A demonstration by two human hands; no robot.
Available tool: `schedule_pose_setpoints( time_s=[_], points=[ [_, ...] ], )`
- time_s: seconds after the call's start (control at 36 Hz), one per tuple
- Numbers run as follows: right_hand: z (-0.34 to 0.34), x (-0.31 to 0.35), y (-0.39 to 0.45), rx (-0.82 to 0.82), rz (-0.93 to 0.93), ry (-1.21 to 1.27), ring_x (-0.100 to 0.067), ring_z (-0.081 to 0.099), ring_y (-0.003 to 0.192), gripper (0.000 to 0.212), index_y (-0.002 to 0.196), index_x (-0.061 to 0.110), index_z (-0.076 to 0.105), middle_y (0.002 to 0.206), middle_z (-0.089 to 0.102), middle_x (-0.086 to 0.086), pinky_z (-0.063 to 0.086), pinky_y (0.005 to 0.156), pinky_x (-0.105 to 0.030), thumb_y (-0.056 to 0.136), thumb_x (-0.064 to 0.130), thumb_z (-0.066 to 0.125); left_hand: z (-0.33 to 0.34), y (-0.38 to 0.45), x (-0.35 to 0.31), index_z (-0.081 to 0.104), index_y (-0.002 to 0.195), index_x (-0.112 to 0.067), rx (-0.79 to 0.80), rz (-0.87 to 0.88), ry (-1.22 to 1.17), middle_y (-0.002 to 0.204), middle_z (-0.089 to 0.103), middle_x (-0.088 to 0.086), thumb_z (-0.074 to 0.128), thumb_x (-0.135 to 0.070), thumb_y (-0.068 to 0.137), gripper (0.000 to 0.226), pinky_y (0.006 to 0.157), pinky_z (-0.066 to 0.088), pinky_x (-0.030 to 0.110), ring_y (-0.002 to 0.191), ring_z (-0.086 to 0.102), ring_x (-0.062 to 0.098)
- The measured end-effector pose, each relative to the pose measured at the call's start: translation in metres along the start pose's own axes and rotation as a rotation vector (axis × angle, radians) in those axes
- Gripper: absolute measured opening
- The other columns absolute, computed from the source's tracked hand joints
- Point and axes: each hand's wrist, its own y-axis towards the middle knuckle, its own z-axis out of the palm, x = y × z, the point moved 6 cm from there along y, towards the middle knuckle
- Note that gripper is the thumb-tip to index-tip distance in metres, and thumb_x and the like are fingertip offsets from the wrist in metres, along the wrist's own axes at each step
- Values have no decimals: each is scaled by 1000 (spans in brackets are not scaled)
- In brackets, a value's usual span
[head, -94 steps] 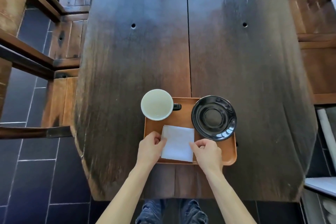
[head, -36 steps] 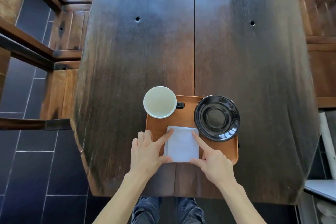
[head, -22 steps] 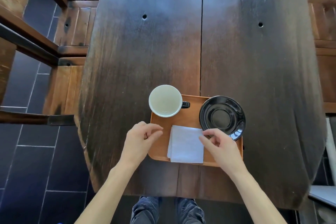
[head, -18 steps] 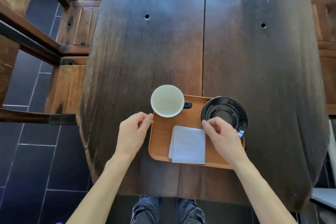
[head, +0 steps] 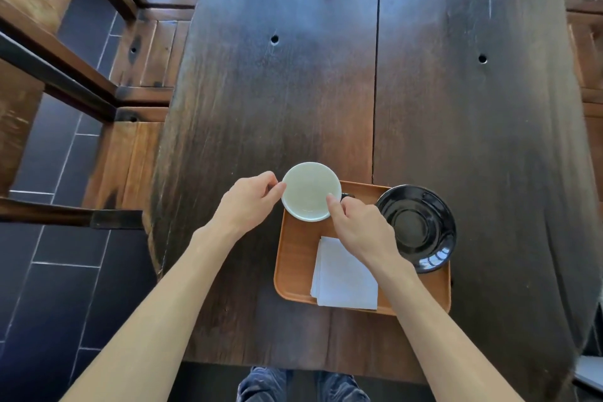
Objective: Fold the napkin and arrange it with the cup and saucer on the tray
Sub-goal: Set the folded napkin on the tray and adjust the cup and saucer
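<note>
The white cup [head: 310,191] stands at the far left corner of the orange tray [head: 293,258], overhanging its rim. My left hand [head: 248,202] touches the cup's left side with curled fingertips. Over the cup's dark handle, my right hand [head: 362,225] presses its index finger against the right rim and hides most of the handle. The black saucer [head: 421,228] sits empty on the tray's right side, its edge past the tray rim. The folded white napkin [head: 342,281] lies flat on the near part of the tray, partly under my right wrist.
The tray rests near the front edge of a long dark wooden table [head: 293,91]. A wooden bench [head: 140,160] runs along the left, over dark floor tiles. More wooden seating lines the right edge [head: 587,75].
Both hands left the napkin and moved forward to the cup. The right hand passed by the saucer's near edge, then reached the cup's handle side. The napkin stays folded on the tray.
</note>
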Motion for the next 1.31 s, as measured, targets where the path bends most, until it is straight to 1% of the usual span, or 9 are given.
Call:
schedule_pose_setpoints(
  time_s=[0.14,0.28,0.44,0.61,0.75,0.97,1.06,1.19,1.31],
  points=[
    [5,-2,-1,-47,-42,-26,-14,49,57,48,68,20,41,63,51,4,34,50,-32,107,45,28,3,4,-3,57,88,-14,53,28,19,71,63,4,45,-38,103,31,68,57,46,68,64,23],
    [15,-3,-4,-88,-35,-31,-27,58,67,49,70,18,40,68,57,-2,44,59,-38,106,47,25,3,10,-5,56,89,-14,54,55,66,72,62,3,43,-38,104,31,68,58,47,68,64,24],
    [14,-2,-4,-114,-8,-49,-26,58,68,47,74,18,44,70,58,-1,45,60,-37,107,46,24,4,12,-3,55,86,-11,56,59,96,70,61,3,42,-37,102,33,68,57,46,68,64,25],
    [1,4,5,-121,0,-92,-6,42,56,43,74,19,40,66,48,4,25,48,-27,107,43,27,12,3,10,54,84,-7,97,1,9,70,61,7,43,-40,102,39,59,46,38,61,52,21],
    [-5,5,15,-135,6,-78,-29,55,76,45,74,19,42,78,59,-4,40,64,-37,106,48,29,20,-7,14,48,78,-5,97,-26,-75,63,49,2,44,-40,101,42,58,37,34,58,42,17],
    [-4,5,17,-133,1,-116,-28,54,71,43,72,20,45,72,55,-2,39,61,-34,106,43,31,20,-8,11,44,79,-10,76,-56,-52,64,47,-1,37,-42,103,41,60,37,35,59,43,18],
    [3,1,18,-82,6,-143,-25,56,67,42,73,16,51,70,56,-3,39,52,-31,105,37,33,15,0,8,49,87,-8,46,-56,-40,67,52,-1,35,-43,104,41,61,39,37,62,48,21],
    [6,-2,17,39,26,-99,-20,53,63,49,60,22,43,64,53,2,39,56,-30,102,44,33,8,6,6,51,85,-13,11,-44,-65,68,55,-1,36,-47,103,41,66,50,42,65,56,22],
    [-25,7,21,-96,-3,-162,-29,57,72,57,60,17,42,73,61,-4,45,65,-36,100,57,34,7,-6,11,58,82,-8,-11,-81,-83,76,64,4,33,-54,102,56,75,54,46,76,63,25]
  ],
)
